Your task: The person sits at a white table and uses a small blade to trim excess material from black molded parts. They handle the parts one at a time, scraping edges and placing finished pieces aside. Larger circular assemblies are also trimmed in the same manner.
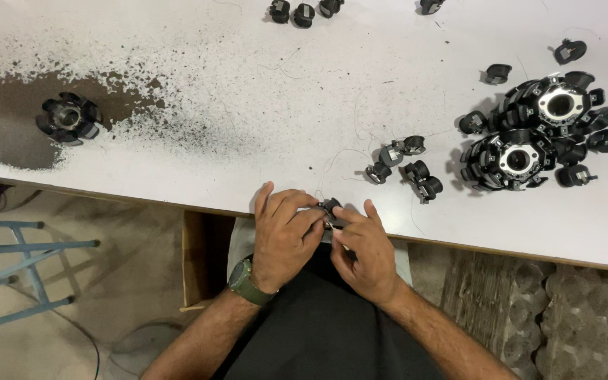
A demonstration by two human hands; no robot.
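My left hand (pixel 283 236) and my right hand (pixel 364 250) meet at the near edge of the white table (pixel 248 84). Together they pinch a small black plastic part (pixel 330 206) between their fingertips. A thin wire runs from the part up onto the table. A green watch (pixel 248 283) is on my left wrist. Just beyond my hands lie a few loose small black parts (pixel 404 167). Two round black-and-silver assemblies (pixel 536 134) sit at the right.
One more round black assembly (pixel 69 117) sits at the left on a worn, dark patch of the tabletop. More small black parts (pixel 302 12) lie along the far edge. A blue metal frame (pixel 26 271) stands on the floor at the left. Grey moulded trays (pixel 550 309) are under the table at the right.
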